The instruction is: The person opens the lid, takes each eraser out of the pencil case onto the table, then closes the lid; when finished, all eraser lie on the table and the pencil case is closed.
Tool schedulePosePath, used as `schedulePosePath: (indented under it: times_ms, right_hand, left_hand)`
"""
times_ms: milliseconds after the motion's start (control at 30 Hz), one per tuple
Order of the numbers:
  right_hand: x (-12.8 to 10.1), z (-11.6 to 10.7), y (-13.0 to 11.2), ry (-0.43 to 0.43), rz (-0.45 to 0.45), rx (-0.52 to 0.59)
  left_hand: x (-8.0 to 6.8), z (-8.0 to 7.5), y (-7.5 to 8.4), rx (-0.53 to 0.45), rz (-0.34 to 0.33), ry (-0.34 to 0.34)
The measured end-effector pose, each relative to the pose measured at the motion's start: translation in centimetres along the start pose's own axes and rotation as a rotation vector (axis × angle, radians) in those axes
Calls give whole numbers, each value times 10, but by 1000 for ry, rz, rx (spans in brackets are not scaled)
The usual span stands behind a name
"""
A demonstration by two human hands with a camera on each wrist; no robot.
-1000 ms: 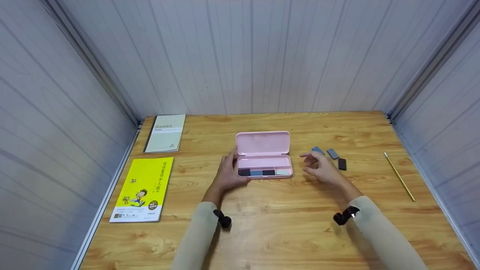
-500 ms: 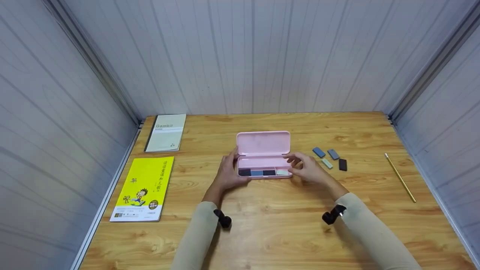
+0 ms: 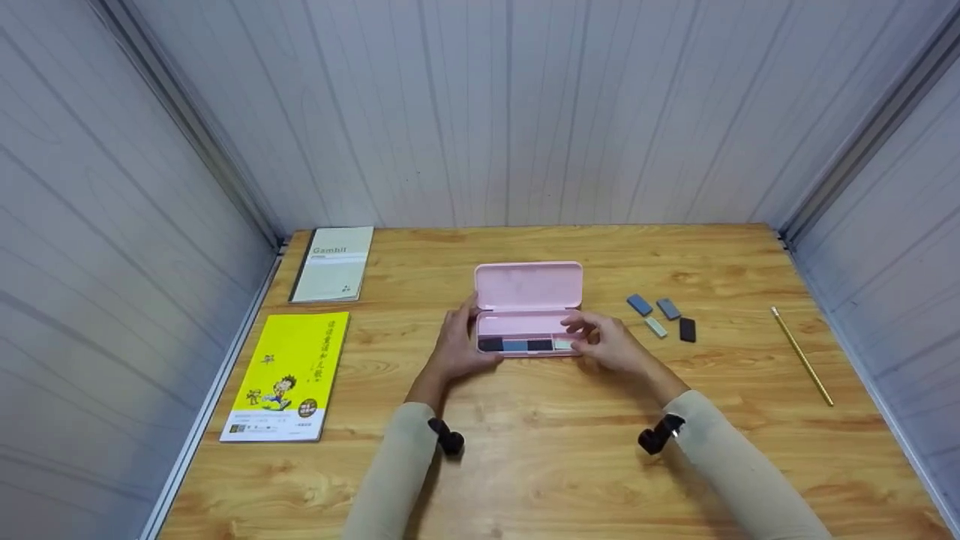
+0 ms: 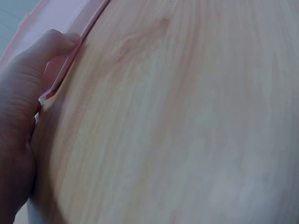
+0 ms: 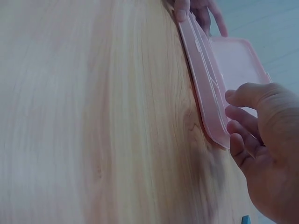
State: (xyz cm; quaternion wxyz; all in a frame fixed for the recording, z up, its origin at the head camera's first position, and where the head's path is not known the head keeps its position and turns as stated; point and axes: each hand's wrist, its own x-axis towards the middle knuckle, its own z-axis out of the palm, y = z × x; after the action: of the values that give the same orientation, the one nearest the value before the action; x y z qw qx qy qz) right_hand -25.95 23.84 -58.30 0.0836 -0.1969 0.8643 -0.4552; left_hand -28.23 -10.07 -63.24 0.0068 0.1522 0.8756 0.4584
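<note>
Pencil case point(image 3: 529, 324), pink, hinged lid standing open toward the far wall, set at the middle of the wooden counter point(image 3: 555, 457); its tray carries a row of small flat blocks, two dark, one blue-grey, one pale green at the right end. Left hand point(image 3: 456, 349): grip curled round the case's left end, thumb on the near edge, as the left wrist view also shows. Right hand point(image 3: 611, 343): at the case's right end, fingers loosely bent over the tray by the pale block; whether the grip holds or only touches a block cannot be told from these views. Step in hand, as judged: filling or arranging the tray with blocks while the left hand steadies the case. Loose blocks point(image 3: 660, 318), four in number, blue, grey, pale green and black, lie together on the counter just right of the case; the next move likely calls for a reach across to them and a fine pinch on one thin piece. Pencil point(image 3: 801, 355), yellow, lies well apart near the right edge. Yellow book point(image 3: 289, 375) and grey notebook point(image 3: 334, 264) lie at the left side, near each other.
</note>
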Motion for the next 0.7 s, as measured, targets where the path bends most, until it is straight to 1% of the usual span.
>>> schedulePosePath:
  times_ms: [167, 400, 700]
  right_hand:
    - [-1, 1, 2, -8, 12, 2]
    - [-2, 6, 8, -28, -43, -33]
    - [-2, 8, 8, -16, -45, -36]
  left_hand:
    - [0, -1, 0, -11, -9, 0]
    - [0, 0, 1, 6, -2, 6]
    - [-1, 0, 3, 8, 12, 15]
